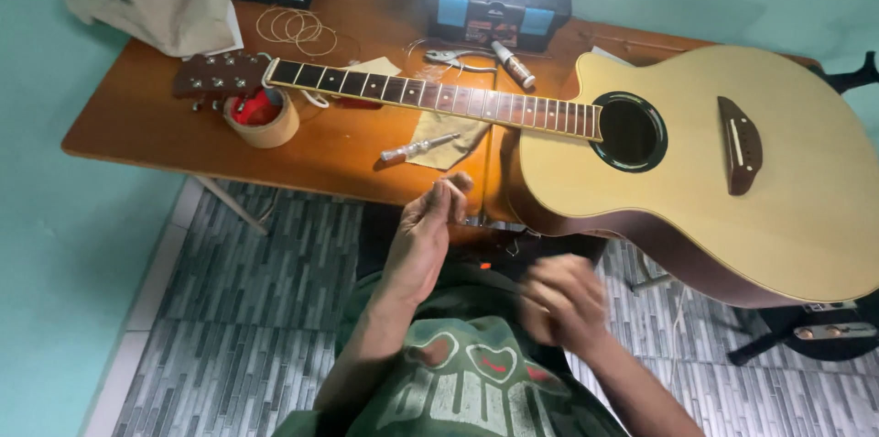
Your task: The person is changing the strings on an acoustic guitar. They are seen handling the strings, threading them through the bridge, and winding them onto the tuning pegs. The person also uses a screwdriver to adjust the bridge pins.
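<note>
Here the left hand (423, 240) stands edge-up with its fingers (446, 197) straight, pressed together and empty, just short of the table (137, 125) edge. The right hand (560, 301) is blurred, so I cannot tell its grip. Beyond the fingertips lies the guitar (732, 171), neck pointing left, body right.

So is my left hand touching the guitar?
Apart. The head view shows the left hand raised in front of the table edge, with a clear gap to the guitar.
</note>
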